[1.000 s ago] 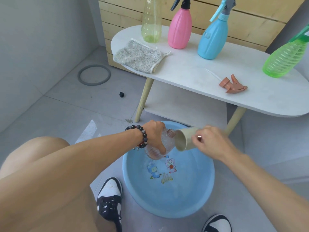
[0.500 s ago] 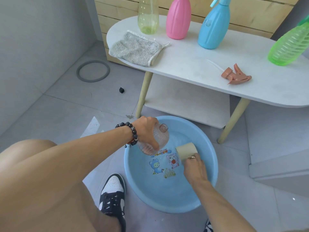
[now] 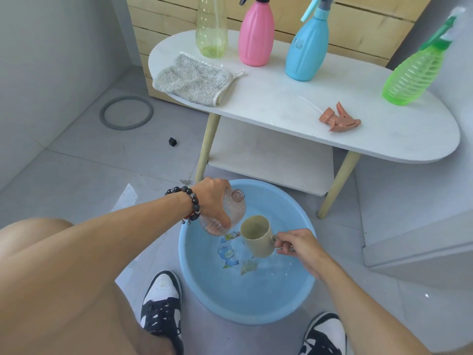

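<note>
head view: our two hands work over a round light-blue plastic basin (image 3: 256,311) on the grey tiled floor.
our left hand (image 3: 212,201) has its fingers wrapped tight round a clear pink-tinted ribbed plastic bottle (image 3: 235,207). the bottle hangs tilted over the basin's far left part, its uncapped threaded neck pointing up and away from us. our right hand (image 3: 298,243) pinches the handle of a beige plastic mug (image 3: 257,238), fingers curled on it. the mug sits low inside the basin, tipped with its mouth up toward the bottle and just beside the bottle's base; we cannot tell whether they touch. water seems to lie in the basin's bottom. behind, a white oval table (image 3: 281,103) carries a salmon plastic spray trigger (image 3: 340,119) and a grey speckled cloth (image 3: 192,79).
</note>
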`<action>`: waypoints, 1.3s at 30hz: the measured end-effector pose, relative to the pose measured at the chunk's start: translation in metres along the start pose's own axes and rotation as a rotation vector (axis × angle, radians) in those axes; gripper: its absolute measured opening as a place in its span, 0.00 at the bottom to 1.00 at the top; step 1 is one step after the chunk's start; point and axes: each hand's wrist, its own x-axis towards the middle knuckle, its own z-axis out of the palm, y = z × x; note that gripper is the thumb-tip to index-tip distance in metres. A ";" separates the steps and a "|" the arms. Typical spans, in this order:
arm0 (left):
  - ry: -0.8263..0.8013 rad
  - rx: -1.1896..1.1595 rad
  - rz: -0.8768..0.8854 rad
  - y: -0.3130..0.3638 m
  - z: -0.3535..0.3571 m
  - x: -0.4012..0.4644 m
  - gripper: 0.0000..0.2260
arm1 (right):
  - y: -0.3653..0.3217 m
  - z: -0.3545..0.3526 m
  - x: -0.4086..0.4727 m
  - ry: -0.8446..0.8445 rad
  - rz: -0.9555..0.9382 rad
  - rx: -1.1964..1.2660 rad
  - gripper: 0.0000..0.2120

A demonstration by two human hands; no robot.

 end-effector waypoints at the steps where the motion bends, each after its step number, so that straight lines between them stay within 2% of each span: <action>1: -0.010 0.007 0.002 -0.001 0.001 0.000 0.43 | -0.010 -0.008 -0.006 -0.027 -0.024 0.015 0.14; 4: -0.029 0.010 0.013 -0.002 0.003 0.002 0.43 | -0.043 -0.035 -0.026 -0.081 -0.101 0.027 0.16; 8: -0.051 0.005 0.035 0.001 0.003 0.004 0.43 | -0.089 -0.066 -0.061 -0.063 -0.206 -0.014 0.17; 13: -0.023 -0.049 0.068 0.006 0.004 0.005 0.43 | -0.127 -0.090 -0.092 0.097 -0.366 -0.151 0.20; 17: 0.034 -0.096 0.111 0.012 0.005 0.007 0.41 | -0.130 -0.088 -0.099 0.251 -0.461 -0.138 0.16; 20: 0.053 -0.118 0.132 0.017 0.005 0.007 0.42 | -0.127 -0.074 -0.102 0.356 -0.448 -0.066 0.15; 24: 0.055 -0.126 0.149 0.021 0.005 0.007 0.42 | -0.123 -0.057 -0.101 0.417 -0.454 -0.062 0.12; 30: 0.027 -0.122 0.142 0.023 0.008 0.007 0.44 | -0.122 -0.048 -0.100 0.527 -0.495 -0.238 0.15; 33: 0.008 -0.120 0.141 0.023 0.008 0.007 0.43 | -0.121 -0.044 -0.098 0.561 -0.513 -0.360 0.19; 36: -0.003 -0.100 0.155 0.026 0.008 0.005 0.41 | -0.120 -0.043 -0.096 0.577 -0.514 -0.405 0.25; 39: -0.016 -0.094 0.162 0.028 0.010 0.006 0.40 | -0.119 -0.041 -0.096 0.568 -0.541 -0.445 0.25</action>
